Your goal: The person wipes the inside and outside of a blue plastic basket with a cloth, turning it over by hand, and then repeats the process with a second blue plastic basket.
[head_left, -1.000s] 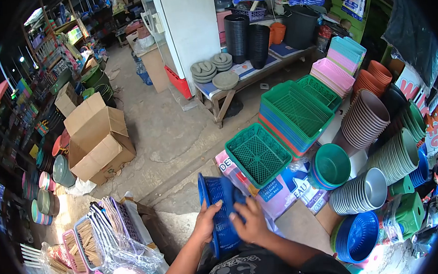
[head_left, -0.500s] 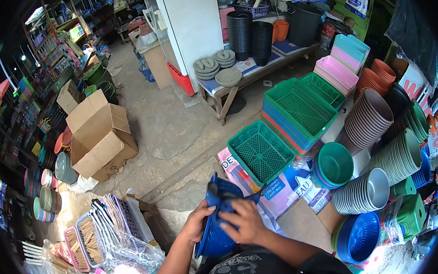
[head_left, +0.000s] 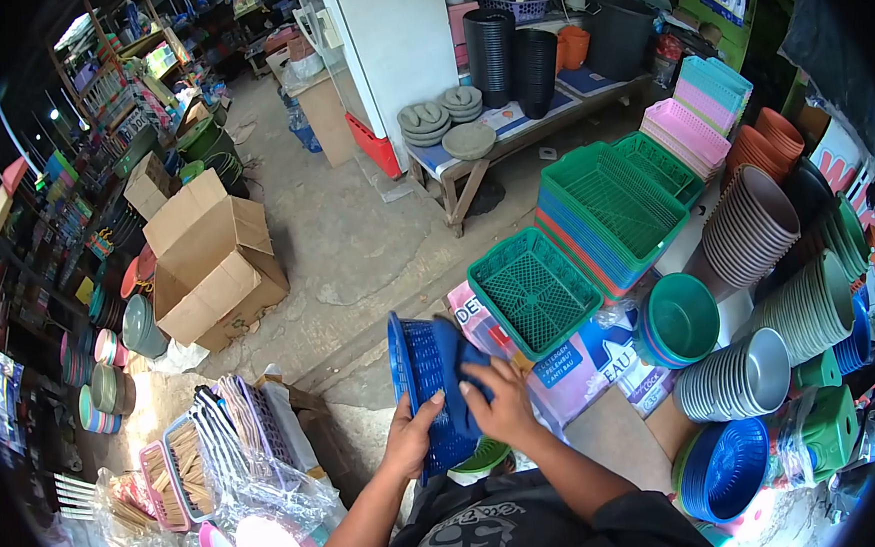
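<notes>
A blue plastic basket [head_left: 421, 365] with a lattice wall is held tilted on its side in front of my chest. My left hand [head_left: 410, 438] grips its lower left rim, thumb on the near side. A dark blue cloth [head_left: 452, 353] lies against the basket's outer side. My right hand [head_left: 501, 400] presses that cloth on the basket, its fingers bent over the fabric. Below the basket, part of a green bowl-shaped container [head_left: 484, 458] shows near my shirt.
Right of my hands, a green basket [head_left: 536, 293] sits beside stacked green, blue and red baskets [head_left: 614, 203]. Nested pots [head_left: 750, 224] and grey buckets [head_left: 734, 376] stand farther right. An open cardboard box [head_left: 219, 272] is on the floor at left, with bagged utensils [head_left: 238, 446] nearer.
The blue basket has turned so its side faces right and risen slightly. My right hand and the cloth have shifted to the right side of it. The view has shifted slightly.
</notes>
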The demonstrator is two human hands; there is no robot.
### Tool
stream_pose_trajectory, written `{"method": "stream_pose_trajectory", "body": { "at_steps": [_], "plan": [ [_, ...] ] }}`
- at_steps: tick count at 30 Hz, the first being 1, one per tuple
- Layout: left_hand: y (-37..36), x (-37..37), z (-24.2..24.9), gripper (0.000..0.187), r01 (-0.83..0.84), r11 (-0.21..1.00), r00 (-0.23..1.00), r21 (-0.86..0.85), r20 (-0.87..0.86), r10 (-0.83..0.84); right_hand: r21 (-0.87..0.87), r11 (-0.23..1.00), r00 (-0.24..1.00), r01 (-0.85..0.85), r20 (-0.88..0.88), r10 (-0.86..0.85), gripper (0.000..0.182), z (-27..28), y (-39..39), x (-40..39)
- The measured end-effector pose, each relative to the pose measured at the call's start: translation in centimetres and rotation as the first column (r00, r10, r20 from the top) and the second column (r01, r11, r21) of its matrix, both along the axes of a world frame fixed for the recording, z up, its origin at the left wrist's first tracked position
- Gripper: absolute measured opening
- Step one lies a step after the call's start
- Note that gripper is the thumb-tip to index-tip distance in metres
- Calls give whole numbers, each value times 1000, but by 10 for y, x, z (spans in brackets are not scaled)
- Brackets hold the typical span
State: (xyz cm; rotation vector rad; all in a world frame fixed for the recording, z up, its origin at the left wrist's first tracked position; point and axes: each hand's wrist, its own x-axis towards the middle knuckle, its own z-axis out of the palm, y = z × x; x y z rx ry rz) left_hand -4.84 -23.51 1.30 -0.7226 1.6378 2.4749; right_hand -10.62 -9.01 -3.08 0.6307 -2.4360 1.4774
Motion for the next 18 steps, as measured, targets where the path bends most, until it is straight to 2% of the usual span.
{"method": "stream_pose_trajectory", "body": {
  "at_steps": [1,3,4,5,7,9,10,11,12,13,14,15,16,17,18],
  "plan": [
    [1,2,-1,32,1,1000,1000,-3,0,-1,-15,999,997,38,75,-37,32,1,-1,-5],
    [0,3,-4,32,-94,991,991,-94,-100,84,96,994,995,-61,-73,68,34,24,-6,19],
    [-7,4,-10,33,-71,992,992,-108,-107,60,232,958,956,-166,-201,214,36,31,-7,30],
    [-8,6,0,36,-59,996,998,-66,8,59,300,908,919,-293,-174,354,34,39,-6,42],
    [-14,13,-2,40,2,996,1000,-92,4,-2,262,937,921,-231,-252,297,32,35,-7,38],
    [-18,16,-12,42,20,997,999,-73,-35,-23,192,968,951,-161,-233,204,29,36,-5,9],
    [-21,18,-15,44,37,998,996,-56,-80,-42,103,986,969,-131,-197,149,29,29,-6,-3],
    [-24,21,-15,44,40,998,996,-58,-82,-45,102,987,969,-128,-200,146,29,24,-6,-16],
    [-28,24,-14,44,102,993,983,-53,-147,-109,-66,993,987,-97,119,104,29,19,-6,-28],
    [-32,26,-13,45,166,985,962,-51,-212,-173,-215,977,898,-11,428,104,29,11,-4,-36],
    [-37,25,-12,40,208,972,964,-114,-145,-223,-190,981,878,22,474,72,33,-1,-4,-39],
    [-40,24,-10,40,207,971,962,-116,-156,-224,-190,982,883,21,464,71,33,11,-4,-30],
    [-42,25,-8,37,200,963,970,-180,-103,-221,-57,997,974,-59,213,70,35,25,-3,-13],
    [-44,28,-5,34,199,950,976,-242,-40,-215,91,991,994,-98,-41,103,36,40,-3,3],
    [-45,27,1,31,184,947,981,-262,-12,-194,193,958,961,-211,-141,240,39,48,-2,13]
  ]
}}
